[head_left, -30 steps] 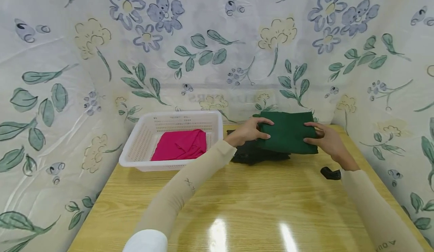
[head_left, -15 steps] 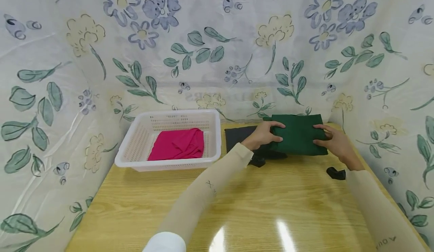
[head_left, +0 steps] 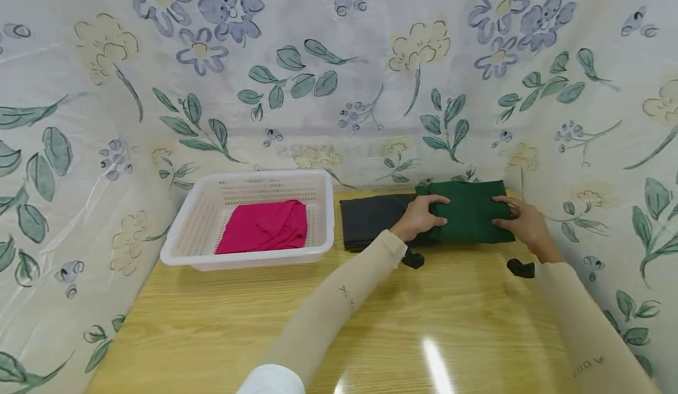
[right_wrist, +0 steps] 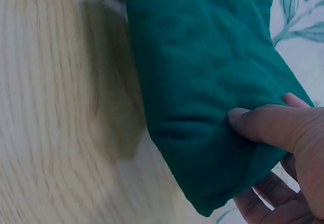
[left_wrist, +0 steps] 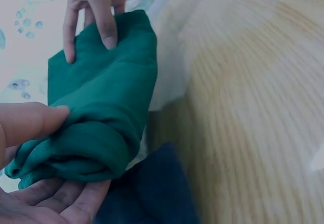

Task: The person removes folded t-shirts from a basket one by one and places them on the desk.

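Note:
A folded green cloth (head_left: 471, 212) is held between both hands at the back right of the table. My left hand (head_left: 422, 216) grips its left end, thumb on top and fingers beneath, where the left wrist view shows rolled layers (left_wrist: 91, 148). At the opposite end my right hand (head_left: 523, 222) pinches the cloth, with the thumb (right_wrist: 253, 123) on its upper face and the other fingers below. A folded dark grey cloth (head_left: 371, 217) lies on the table just left of the green one, which overlaps its right part in the head view.
On the left stands a white perforated basket (head_left: 180, 229) with a folded pink cloth (head_left: 262, 227) inside. The wooden table (head_left: 222, 317) backs onto a flowered curtain (head_left: 344, 99). Small black devices (head_left: 520, 268) sit at the wrists.
Both hands have carried the green cloth to the right, uncovering more of the dark grey cloth. The head view has shifted a little, and the basket appears further left.

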Motion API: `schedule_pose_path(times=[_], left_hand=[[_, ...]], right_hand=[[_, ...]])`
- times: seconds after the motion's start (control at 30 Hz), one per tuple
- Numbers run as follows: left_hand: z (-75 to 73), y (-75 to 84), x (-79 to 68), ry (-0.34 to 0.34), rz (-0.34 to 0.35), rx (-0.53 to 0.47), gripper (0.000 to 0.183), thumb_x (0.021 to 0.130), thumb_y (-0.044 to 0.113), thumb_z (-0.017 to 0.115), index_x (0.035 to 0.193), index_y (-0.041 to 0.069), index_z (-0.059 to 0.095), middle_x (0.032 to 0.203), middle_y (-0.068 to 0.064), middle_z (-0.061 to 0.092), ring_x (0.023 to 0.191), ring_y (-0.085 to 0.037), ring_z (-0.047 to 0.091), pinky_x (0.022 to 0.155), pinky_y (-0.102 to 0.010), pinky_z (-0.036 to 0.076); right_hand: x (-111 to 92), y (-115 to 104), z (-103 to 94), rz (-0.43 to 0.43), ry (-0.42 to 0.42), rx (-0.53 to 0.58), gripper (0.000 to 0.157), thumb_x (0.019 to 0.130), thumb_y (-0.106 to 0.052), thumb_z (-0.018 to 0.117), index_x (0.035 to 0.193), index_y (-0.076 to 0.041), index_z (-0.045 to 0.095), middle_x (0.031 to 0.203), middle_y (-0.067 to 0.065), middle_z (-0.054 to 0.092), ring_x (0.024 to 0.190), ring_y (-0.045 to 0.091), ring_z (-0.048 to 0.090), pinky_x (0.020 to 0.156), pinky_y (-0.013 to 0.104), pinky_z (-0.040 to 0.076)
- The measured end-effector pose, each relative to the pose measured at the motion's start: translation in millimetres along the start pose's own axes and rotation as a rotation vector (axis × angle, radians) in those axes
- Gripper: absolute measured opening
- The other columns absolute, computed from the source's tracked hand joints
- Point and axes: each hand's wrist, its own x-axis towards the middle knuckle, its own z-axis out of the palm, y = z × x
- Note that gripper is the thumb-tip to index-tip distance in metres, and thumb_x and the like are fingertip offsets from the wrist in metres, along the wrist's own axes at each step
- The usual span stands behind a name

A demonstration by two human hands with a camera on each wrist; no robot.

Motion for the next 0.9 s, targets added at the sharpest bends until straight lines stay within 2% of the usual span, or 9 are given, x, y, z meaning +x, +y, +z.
schedule_pose_path(times=[0.1,0.17,0.27,0.33,0.4,0.5,0.57,0.73,0.9], left_hand=[[5.0,-2.0,3.8,-0.008,-0.038,-0.037,0.048,0.087,0.006,0.070,0.127,0.028,0.060,0.136,-0.003,0.051,0.057,-0.014,0.043,0.053,-0.027,0.039],[8.9,-3.4,6.9,-0.013,-0.060,-0.058,0.050,0.087,0.003,0.068,0.129,0.028,0.060,0.135,-0.005,0.052,0.044,-0.014,0.031,0.046,-0.027,0.035],[14.6,-4.8,11.3,-0.014,-0.077,-0.079,0.051,0.087,0.000,0.068,0.129,0.029,0.060,0.137,-0.006,0.050,0.039,-0.013,0.027,0.043,-0.027,0.033],[17.9,-5.6,14.0,-0.016,-0.081,-0.085,0.052,0.087,0.000,0.068,0.129,0.029,0.060,0.135,-0.008,0.052,0.039,-0.013,0.027,0.042,-0.027,0.032],[20.5,-6.3,16.6,-0.015,-0.084,-0.093,0.053,0.086,0.000,0.068,0.129,0.029,0.060,0.133,-0.008,0.054,0.039,-0.014,0.027,0.042,-0.027,0.032],[23.4,-8.3,21.0,-0.013,-0.080,-0.100,0.054,0.086,-0.002,0.067,0.130,0.028,0.059,0.123,-0.008,0.061,0.038,-0.014,0.026,0.042,-0.027,0.032],[24.9,-9.4,23.9,-0.012,-0.083,-0.110,0.054,0.086,-0.003,0.067,0.131,0.026,0.059,0.103,-0.006,0.067,0.038,-0.014,0.026,0.042,-0.027,0.032],[28.4,-10.8,30.7,-0.025,-0.109,-0.116,0.055,0.086,-0.004,0.066,0.133,0.024,0.058,0.055,-0.006,0.051,0.036,-0.014,0.024,0.040,-0.028,0.030],[31.6,-12.1,33.4,-0.009,-0.119,-0.049,0.054,0.088,-0.002,0.065,0.135,0.021,0.056,0.095,-0.014,0.068,0.036,-0.014,0.025,0.040,-0.028,0.030]], right_hand=[[5,6,1.9,-0.005,0.010,-0.021,0.060,0.088,-0.021,0.071,0.143,-0.016,0.046,0.133,0.036,0.044,0.117,0.050,0.047,0.082,0.054,0.048],[9,11,3.1,-0.008,0.021,-0.034,0.058,0.088,-0.019,0.071,0.141,-0.016,0.047,0.104,0.027,0.058,0.086,0.040,0.057,0.064,0.043,0.049],[12,17,4.1,-0.016,0.043,-0.052,0.057,0.087,-0.015,0.071,0.139,-0.014,0.049,0.068,0.004,0.036,0.054,0.022,0.034,0.047,0.032,0.032],[15,21,4.1,-0.010,0.051,-0.047,0.057,0.086,-0.013,0.071,0.139,-0.013,0.050,0.067,0.002,0.029,0.054,0.019,0.026,0.046,0.031,0.029],[16,23,3.6,-0.011,0.055,-0.050,0.057,0.086,-0.011,0.071,0.139,-0.011,0.050,0.074,0.011,0.048,0.061,0.026,0.045,0.052,0.034,0.040],[19,24,3.2,-0.003,0.053,-0.049,0.056,0.087,-0.010,0.070,0.139,-0.010,0.049,0.114,0.034,0.056,0.092,0.042,0.056,0.068,0.045,0.049],[20,24,3.1,-0.003,0.046,-0.043,0.056,0.087,-0.008,0.069,0.139,-0.009,0.049,0.132,0.038,0.044,0.114,0.050,0.049,0.080,0.054,0.049],[24,24,3.7,0.004,0.047,-0.039,0.055,0.086,-0.003,0.068,0.138,-0.006,0.050,0.134,0.038,0.041,0.121,0.052,0.042,0.087,0.059,0.045],[30,28,6.5,-0.003,0.047,-0.095,0.054,0.086,-0.003,0.068,0.137,-0.006,0.051,0.133,0.037,0.043,0.121,0.051,0.042,0.092,0.062,0.040]])
